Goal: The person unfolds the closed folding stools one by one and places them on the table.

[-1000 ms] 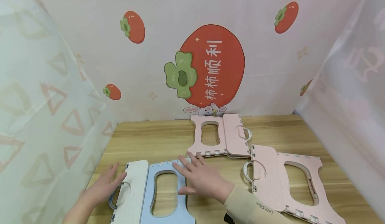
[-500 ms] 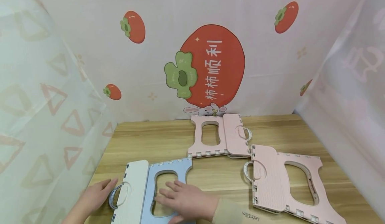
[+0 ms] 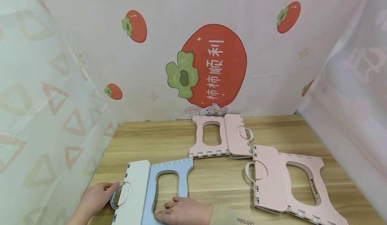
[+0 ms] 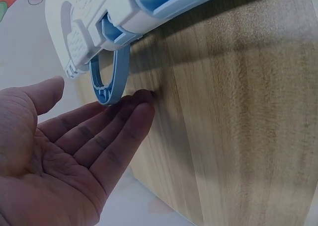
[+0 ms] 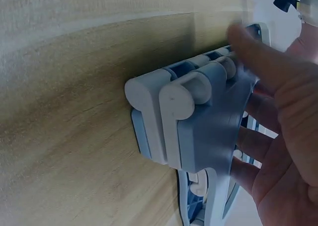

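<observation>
A folded blue and white folding stool (image 3: 137,184) lies flat on the wooden table at the front left. Its white seat part faces left and its blue leg frame (image 3: 183,181) faces right. My left hand (image 3: 98,195) is beside the stool's small blue carry handle (image 4: 119,77). In the left wrist view the palm is turned up, with nearly straight fingers right by the loop and the thumb apart. My right hand (image 3: 185,211) lies over the lower part of the blue frame. In the right wrist view its fingers reach behind the blue panel (image 5: 213,121), while the thumb extends over the hinged edge.
Two folded pink stools lie on the table (image 3: 151,141): a smaller one (image 3: 237,136) at the back middle and a larger one (image 3: 270,181) at the right. Printed cloth walls (image 3: 151,63) enclose the back and both sides.
My right hand has come down from above the blue frame, toward the front and left, onto its lower part. My left hand has lowered and closed in on the handle. The stools have stayed put.
</observation>
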`<state>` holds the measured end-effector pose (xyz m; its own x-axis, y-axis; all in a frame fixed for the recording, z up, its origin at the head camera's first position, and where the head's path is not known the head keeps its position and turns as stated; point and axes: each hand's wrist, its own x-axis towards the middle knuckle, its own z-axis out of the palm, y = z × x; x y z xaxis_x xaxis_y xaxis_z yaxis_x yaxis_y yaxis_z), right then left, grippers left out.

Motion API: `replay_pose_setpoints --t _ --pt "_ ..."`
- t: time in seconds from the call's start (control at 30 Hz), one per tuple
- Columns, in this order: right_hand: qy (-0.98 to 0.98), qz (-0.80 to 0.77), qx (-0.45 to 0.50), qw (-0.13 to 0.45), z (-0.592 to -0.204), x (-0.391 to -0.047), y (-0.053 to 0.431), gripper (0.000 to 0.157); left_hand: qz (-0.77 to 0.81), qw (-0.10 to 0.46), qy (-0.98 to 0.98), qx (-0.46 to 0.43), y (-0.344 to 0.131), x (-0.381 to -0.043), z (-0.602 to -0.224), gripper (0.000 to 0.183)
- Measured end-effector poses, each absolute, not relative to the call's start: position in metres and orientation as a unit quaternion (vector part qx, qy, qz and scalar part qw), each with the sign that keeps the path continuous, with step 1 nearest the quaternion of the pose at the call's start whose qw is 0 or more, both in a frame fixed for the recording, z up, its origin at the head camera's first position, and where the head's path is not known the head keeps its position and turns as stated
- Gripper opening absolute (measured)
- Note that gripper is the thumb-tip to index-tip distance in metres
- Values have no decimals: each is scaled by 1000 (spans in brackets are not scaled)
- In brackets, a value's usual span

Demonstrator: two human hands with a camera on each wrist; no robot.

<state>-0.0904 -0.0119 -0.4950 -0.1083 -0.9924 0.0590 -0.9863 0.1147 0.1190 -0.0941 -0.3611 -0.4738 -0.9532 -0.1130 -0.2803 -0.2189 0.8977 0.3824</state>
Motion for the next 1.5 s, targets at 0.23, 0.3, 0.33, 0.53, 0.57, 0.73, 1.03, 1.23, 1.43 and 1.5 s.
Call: replay_pose_setpoints --t 0.23,0.3,0.33,0.53,0.57,0.73,1.03,1.23,1.43,1.5 --pt "-742 -20 665 82 -497 -90 -13 42 228 121 961 -95 -356 -93 -476 50" --pt "-743 -5 666 67 -497 -90 -13 43 241 124 957 -101 -355 -92 -477 46" --pt "-745 1 665 58 -497 -90 -14 43 249 125 955 -102 -355 -92 -478 44" --pt "-752 17 657 48 -497 -89 -16 43 279 111 947 -113 -356 -89 -483 30" --pt "-754 18 655 44 -497 -88 -16 43 285 108 945 -118 -356 -89 -483 28" --pt "-766 57 641 -2 -496 -87 -16 41 322 103 930 -143 -357 -90 -484 24" --pt "-771 80 632 -26 -497 -88 -18 39 362 103 911 -168 -361 -92 -484 22" --pt "-769 86 633 -12 -498 -87 -18 38 385 109 899 -179 -365 -94 -481 23" --pt "-765 92 638 -11 -498 -86 -18 38 408 118 884 -195 -370 -92 -473 23" --pt "-760 98 642 -15 -497 -86 -19 39 414 119 880 -198 -371 -90 -469 23"
